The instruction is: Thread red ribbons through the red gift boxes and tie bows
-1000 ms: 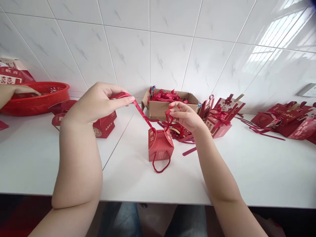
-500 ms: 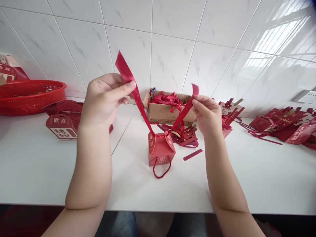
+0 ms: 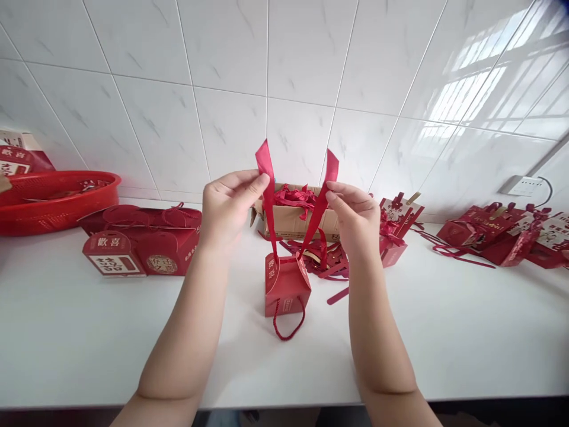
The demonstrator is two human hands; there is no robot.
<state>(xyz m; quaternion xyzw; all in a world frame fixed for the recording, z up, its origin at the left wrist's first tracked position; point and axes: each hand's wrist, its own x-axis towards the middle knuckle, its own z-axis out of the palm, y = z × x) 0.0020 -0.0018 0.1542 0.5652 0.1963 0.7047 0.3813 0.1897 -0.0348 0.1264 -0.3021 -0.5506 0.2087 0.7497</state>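
A small red gift box (image 3: 288, 284) stands on the white table, its cord handle (image 3: 288, 332) drooping at the front. A red satin ribbon (image 3: 269, 207) comes up from the box top in two tails, forming a narrow V. My left hand (image 3: 235, 198) pinches the left tail between thumb and fingers, just below its slanted end. Level with it, my right hand (image 3: 353, 207) pinches the right tail near its tip. Both tails look fairly taut. Behind the right forearm, part of a flat dark-red strip (image 3: 338, 296) is hidden.
A cardboard box (image 3: 284, 220) of red ribbons stands by the tiled wall, with a pile of red strips (image 3: 326, 261) before it. Several red gift boxes (image 3: 166, 246) stand left, beside a red plastic basket (image 3: 84, 207). More decorated red boxes (image 3: 493, 231) lie at right.
Both hands have come closer together, narrowing the V of the ribbon tails. The left hand has also come lower. The camera view has tilted up slightly; the box stays in place.
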